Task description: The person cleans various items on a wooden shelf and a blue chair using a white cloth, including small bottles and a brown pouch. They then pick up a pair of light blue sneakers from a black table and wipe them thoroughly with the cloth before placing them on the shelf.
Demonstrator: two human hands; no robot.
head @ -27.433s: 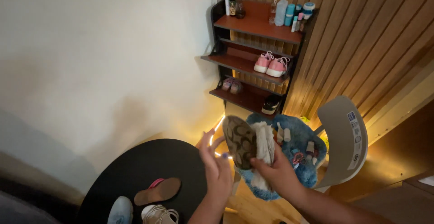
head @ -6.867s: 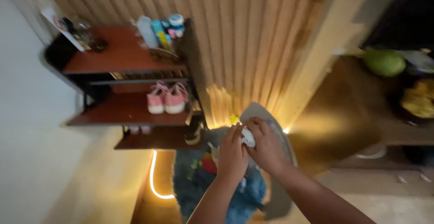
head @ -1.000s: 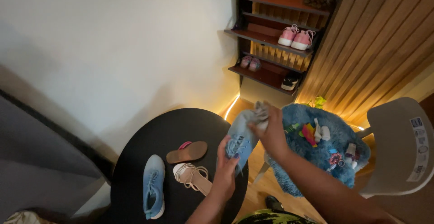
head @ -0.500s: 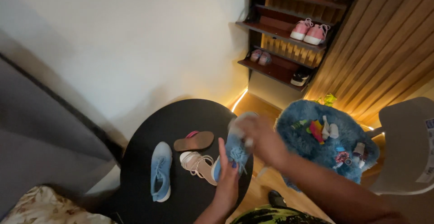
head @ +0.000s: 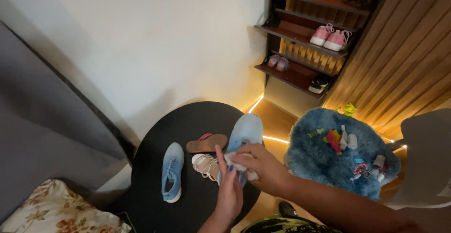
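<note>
That light blue knit sneaker (head: 245,132) looks light and pretty floppy up top, with a firmer sole, so I'd guess it's easiest to hold from underneath or around the heel; squeezing the soft upper would just cave it in. It's held above the near edge of the round black table (head: 155,167), toe pointing away.

The left hand (head: 230,190) is under the heel end, fingers stretched upward and mostly flat against the shoe, more propping than clenching. The right hand (head: 263,167) is curled shut on a small crumpled white cloth (head: 233,160), pressed against the sneaker's near side.

On the table: the matching blue sneaker (head: 172,171), a brown flat sandal (head: 206,143) and a white strappy sandal (head: 206,165). A fluffy blue cushion (head: 329,167) sits just to the right.
</note>
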